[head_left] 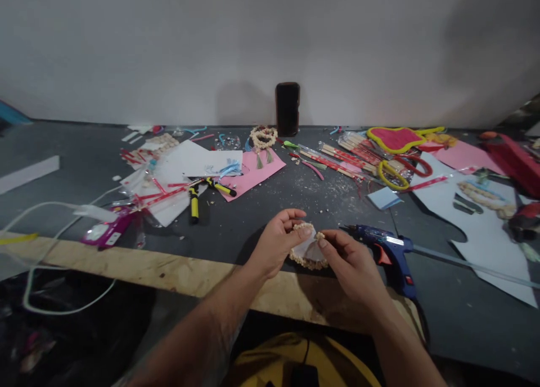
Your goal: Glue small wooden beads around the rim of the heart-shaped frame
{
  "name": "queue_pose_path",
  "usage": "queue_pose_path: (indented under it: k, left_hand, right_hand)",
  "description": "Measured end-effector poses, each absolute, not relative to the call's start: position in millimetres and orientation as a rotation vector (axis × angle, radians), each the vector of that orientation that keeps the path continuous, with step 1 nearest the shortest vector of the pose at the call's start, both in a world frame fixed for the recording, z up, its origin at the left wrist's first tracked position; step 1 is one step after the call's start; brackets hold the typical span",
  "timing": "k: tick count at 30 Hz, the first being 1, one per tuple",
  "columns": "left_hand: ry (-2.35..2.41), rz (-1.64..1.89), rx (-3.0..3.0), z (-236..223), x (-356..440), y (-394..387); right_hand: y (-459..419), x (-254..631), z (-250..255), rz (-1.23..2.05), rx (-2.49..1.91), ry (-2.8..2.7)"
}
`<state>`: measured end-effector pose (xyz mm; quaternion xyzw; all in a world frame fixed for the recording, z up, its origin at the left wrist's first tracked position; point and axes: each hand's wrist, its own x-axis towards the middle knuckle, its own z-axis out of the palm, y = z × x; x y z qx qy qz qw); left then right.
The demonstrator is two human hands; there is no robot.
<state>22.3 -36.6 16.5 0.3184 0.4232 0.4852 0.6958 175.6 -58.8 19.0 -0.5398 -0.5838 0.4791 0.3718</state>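
Both hands hold one small craft piece [309, 251], a pale flat shape edged with cream beads, just above the dark table [261, 207] near its wooden front edge. My left hand [276, 242] pinches its upper left side with thumb and fingers. My right hand [351, 263] grips its right edge, fingers curled. A blue glue gun [390, 252] lies immediately right of my right hand, nozzle pointing left.
Yellow-handled pliers [194, 198] lie among white sheets and plastic packets at left. A pink sheet [253, 173] carries a beaded ornament. A dark phone [287, 108] stands against the wall. Bundled sticks, scissors [396, 170] and pink cutouts crowd the right. A white cable [50, 263] loops at left.
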Motion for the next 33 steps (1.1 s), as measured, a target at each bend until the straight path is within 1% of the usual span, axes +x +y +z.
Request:
queue_pose_path:
  k: [12, 14, 19, 23, 27, 33]
  left_hand:
    - [1.069, 1.113, 0.791, 10.2, 22.5, -38.0]
    - [1.075, 1.115, 0.801, 8.5, 20.7, -36.6]
    - [1.170, 1.097, 0.906, 4.9, 12.0, -30.7]
    - [1.222, 1.013, 0.975, 6.4, 5.6, -26.6]
    - [1.265, 0.925, 1.067, 11.9, -1.3, -23.4]
    - [1.423, 0.611, 1.568, 22.2, -15.5, -17.1]
  right_hand:
    - [-63.5, 173.5, 10.8, 1.265, -1.391, -1.508]
    - [-64.9, 178.4, 12.0, 1.153, -1.449, -1.542]
    - [-73.9, 210.7, 27.0, 0.574, -1.683, -1.731]
    - [-83.3, 246.0, 27.3, 0.217, -1.846, -1.814]
    - [-91.3, 272.2, 18.4, 0.103, -1.951, -1.802]
    - [-98.3, 288.8, 12.7, 0.102, -1.982, -1.797]
